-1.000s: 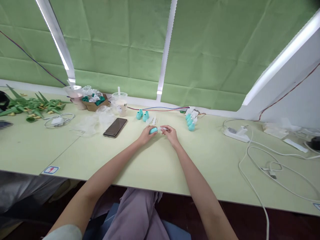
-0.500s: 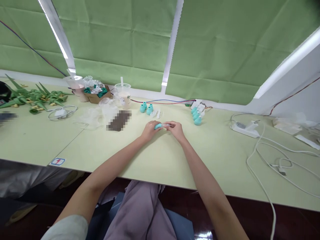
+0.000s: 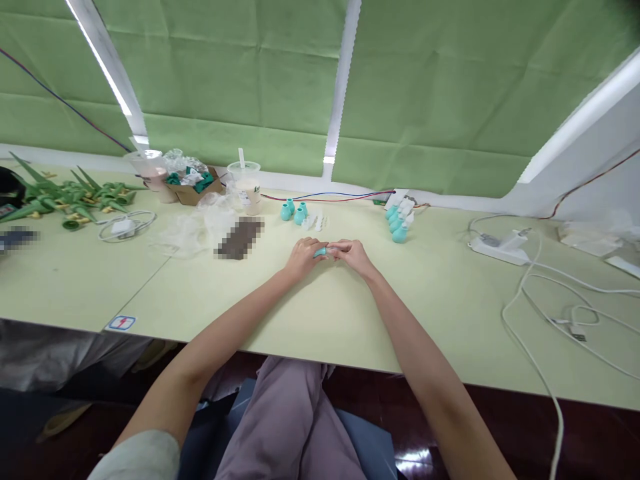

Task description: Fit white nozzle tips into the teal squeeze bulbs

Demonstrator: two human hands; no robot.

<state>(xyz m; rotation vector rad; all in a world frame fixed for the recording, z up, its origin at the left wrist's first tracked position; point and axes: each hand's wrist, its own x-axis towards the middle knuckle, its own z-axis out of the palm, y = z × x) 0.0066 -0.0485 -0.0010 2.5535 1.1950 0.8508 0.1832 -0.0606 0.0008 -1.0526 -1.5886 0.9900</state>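
Note:
My left hand (image 3: 301, 259) is closed around a teal rubber bulb (image 3: 319, 253), and most of the bulb is hidden by the fingers. Against the bulb's mouth, my right hand (image 3: 356, 256) pinches a small clear plastic nozzle (image 3: 332, 250); how deep the nozzle sits cannot be made out. Behind the hands stand several loose teal bulbs (image 3: 300, 215) with open necks. Beside them lie small white and clear nozzle pieces (image 3: 319, 223). Farther right is a row of teal bulbs (image 3: 399, 233) with whitish tips fitted.
A power strip (image 3: 500, 249) with white cables (image 3: 525, 320) lies on the right. To the left are a drink cup (image 3: 245, 190), a plastic bag (image 3: 185, 230), a blurred dark object (image 3: 241, 238), a cardboard box (image 3: 193, 194) and green plastic parts (image 3: 75, 197).
The view has shifted slightly. Both hands stay together at the bulb and nozzle, and the left fingers now cover more of the bulb.

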